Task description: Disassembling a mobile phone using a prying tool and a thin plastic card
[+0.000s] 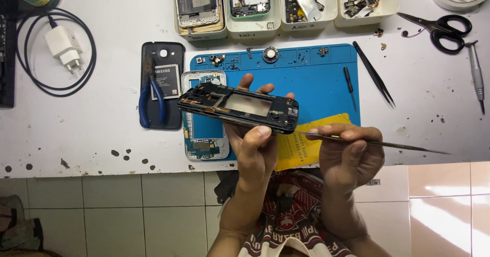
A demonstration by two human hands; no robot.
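The right hand [351, 152] sits nearest, fingers curled closed around a thin metal pry tool [377, 143] whose long axis runs nearly level, its tip pointing left to the phone's right end. The left hand [253, 134], palm up with forearm rising from below, pinches a black phone midframe [239, 106] between thumb and fingers above the blue repair mat [316, 78]; its long axis runs left-right, tilting slightly down rightward. Beyond lie tweezers [373, 74], blue-handled pliers [152, 91] and parts trays [286, 25].

Between the left hand's fingers [258, 132], the phone frame [238, 107] looks matt black plastic; the right fingers [352, 147] pinch a thin, probably metal tool [388, 145], dull grey.
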